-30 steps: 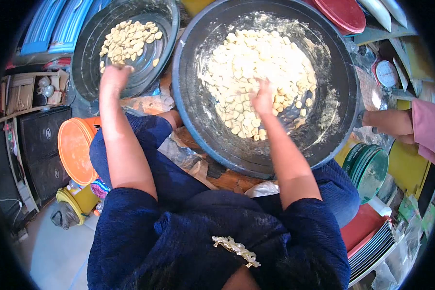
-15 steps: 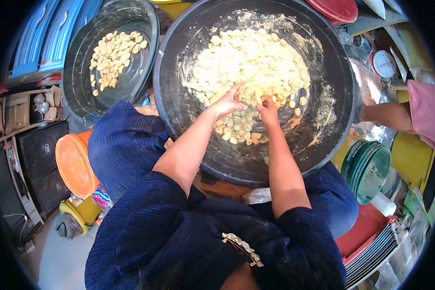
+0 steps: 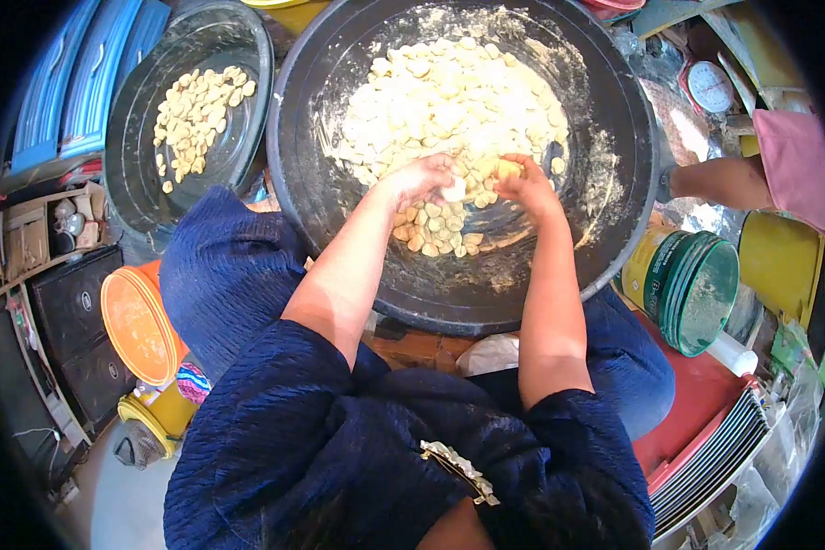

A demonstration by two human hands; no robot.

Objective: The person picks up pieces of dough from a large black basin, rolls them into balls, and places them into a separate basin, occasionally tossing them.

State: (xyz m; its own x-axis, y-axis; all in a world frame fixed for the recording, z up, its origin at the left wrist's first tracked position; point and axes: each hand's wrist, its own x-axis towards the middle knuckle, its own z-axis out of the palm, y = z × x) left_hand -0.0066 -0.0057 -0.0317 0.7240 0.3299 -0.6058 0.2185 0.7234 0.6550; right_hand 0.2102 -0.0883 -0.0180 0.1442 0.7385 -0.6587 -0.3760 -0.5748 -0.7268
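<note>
A wide black basin [image 3: 605, 247] sits between my knees, its inside dusted with flour. In it lies a large heap of pale, flat, roundish dough pieces [image 3: 449, 101], with a smaller cluster of dough pieces [image 3: 431, 229] nearer to me. My left hand [image 3: 417, 179] is closed at the heap's near edge, a whitish dough piece [image 3: 454, 190] at its fingertips. Just to the right, my right hand [image 3: 530, 186] pinches a yellowish dough piece [image 3: 507, 169] between thumb and fingers. Strong light washes out much of the heap.
A smaller dark basin [image 3: 252, 151] with more dough pieces stands at the left. An orange bucket [image 3: 137, 325] is by my left knee, a green bucket [image 3: 710, 293] by my right. Another person's arm [image 3: 720, 183] reaches toward the basin's right side. A dial scale [image 3: 710, 87] stands beyond.
My hands have drawn slightly apart and lifted a little from the heap. The whitish piece now shows at my left fingertips. The view has shifted slightly, moving the basins up and left.
</note>
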